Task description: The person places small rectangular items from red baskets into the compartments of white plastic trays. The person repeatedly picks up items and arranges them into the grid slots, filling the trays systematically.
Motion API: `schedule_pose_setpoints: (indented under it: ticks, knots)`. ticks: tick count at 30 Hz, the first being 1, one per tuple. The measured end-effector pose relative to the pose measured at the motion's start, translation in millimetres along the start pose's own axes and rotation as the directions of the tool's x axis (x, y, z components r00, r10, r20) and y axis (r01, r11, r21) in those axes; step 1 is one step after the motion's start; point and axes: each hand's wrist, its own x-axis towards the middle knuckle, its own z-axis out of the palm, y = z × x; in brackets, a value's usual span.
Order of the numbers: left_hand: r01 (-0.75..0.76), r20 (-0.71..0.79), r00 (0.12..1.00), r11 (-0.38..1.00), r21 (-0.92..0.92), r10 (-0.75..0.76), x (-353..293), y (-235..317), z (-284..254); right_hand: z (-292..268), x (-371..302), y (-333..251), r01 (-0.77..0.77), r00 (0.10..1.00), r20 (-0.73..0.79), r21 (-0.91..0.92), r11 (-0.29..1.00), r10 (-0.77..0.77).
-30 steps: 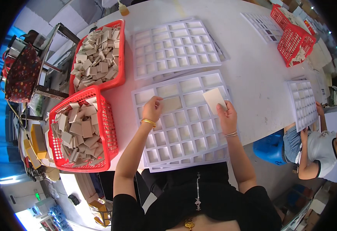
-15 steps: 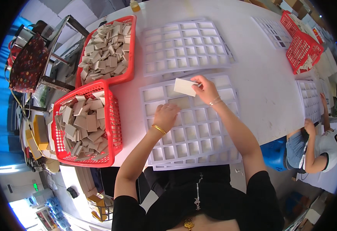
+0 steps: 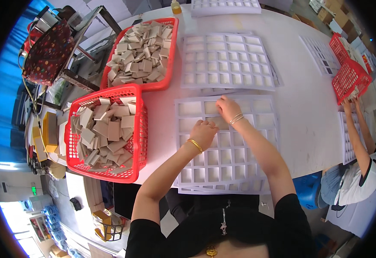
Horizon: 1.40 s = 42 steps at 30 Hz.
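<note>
The right hand (image 3: 229, 110) is just far of the left hand (image 3: 203, 134) over the near white tray (image 3: 265, 135); I cannot tell either grip. Left stand 2 red baskets (image 3: 142, 124) of tiles (image 3: 114, 130).

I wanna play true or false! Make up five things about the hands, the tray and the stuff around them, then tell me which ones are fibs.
1. The left hand and the right hand are both at the near tray. True.
2. The near basket is blue. False: the near basket is red.
3. Pale tiles are piled in the near basket. True.
4. The gold bangle is on the right wrist. False: the gold bangle is on the left wrist.
5. A bottle of yellowish liquid stands toward the table's far side. True.
</note>
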Motion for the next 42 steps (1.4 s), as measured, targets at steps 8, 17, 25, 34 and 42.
schedule_pose_setpoints:
  ticks: [8, 17, 25, 34, 42]
  knots:
    - [-0.088, 0.177, 0.979, 0.994, -0.069, 0.099, 13.2, -26.4, -20.9, -17.9, -3.6, -35.7, 0.082, 0.987, 0.162, -0.406, 0.910, -0.017]
    - [0.329, -0.569, 0.685, 0.891, -0.313, -0.454, 43.9, -197.4, -109.2, -9.8, -11.5, -36.2, 0.023, 0.997, 0.074, -0.300, 0.954, -0.001]
    - [0.888, -0.241, 0.449, 0.459, 0.016, -0.860, 83.5, -311.6, -117.2, -7.2, -19.9, -35.6, -0.006, 1.000, -0.005, -0.221, 0.975, 0.005]
    - [0.876, -0.054, 0.481, 0.481, 0.006, -0.875, 107.5, -374.7, -74.3, -15.2, -17.1, -42.9, 0.017, 0.999, -0.034, -0.189, 0.982, -0.024]
    - [0.558, 0.124, 0.690, 0.416, -0.718, -0.713, 86.6, -350.6, -116.1, -13.5, -18.3, -37.9, 0.015, 0.999, -0.033, -0.222, 0.975, -0.023]
